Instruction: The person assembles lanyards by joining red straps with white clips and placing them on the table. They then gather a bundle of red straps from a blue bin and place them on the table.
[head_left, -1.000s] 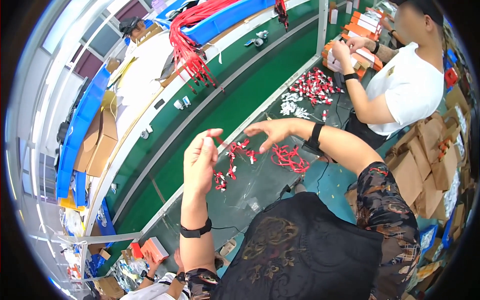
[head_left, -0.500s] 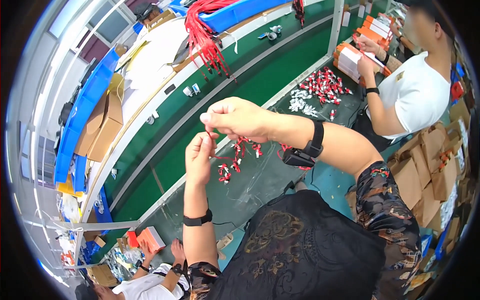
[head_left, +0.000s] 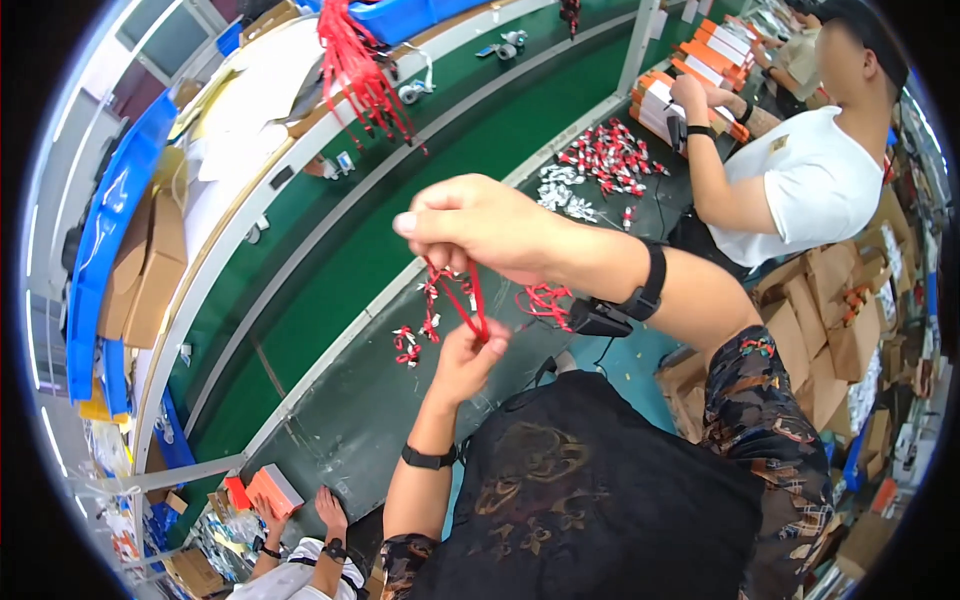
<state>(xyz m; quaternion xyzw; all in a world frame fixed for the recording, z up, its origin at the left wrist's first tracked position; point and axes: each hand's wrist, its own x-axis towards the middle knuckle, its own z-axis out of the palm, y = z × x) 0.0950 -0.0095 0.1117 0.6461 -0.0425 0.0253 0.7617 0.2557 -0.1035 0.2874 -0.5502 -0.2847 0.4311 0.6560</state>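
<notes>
A thin red cord [head_left: 477,292] is stretched in a loop between my two hands, above the dark green worktop. My right hand [head_left: 485,225] is closed on its upper end, thumb pressed against the curled fingers. Lower down and closer to my body, my left hand [head_left: 468,362] pinches the other end. Just beyond the cord, several small coiled red cords with white ends [head_left: 408,345] lie on the worktop. Loose red cord loops [head_left: 546,300] rest under my right forearm.
A pile of red-and-white coiled cords [head_left: 612,158] and white pieces [head_left: 568,193] lies farther right. Red cords [head_left: 358,75] hang over the green conveyor [head_left: 400,190]. A co-worker in white [head_left: 800,185] handles orange-and-white boxes [head_left: 658,105]; another person's hands touch a box [head_left: 275,488] at lower left.
My left hand has drawn down and right, toward my body, away from my right hand, opening out the red cord between them. My right hand keeps its grip. The whole view has shifted slightly.
</notes>
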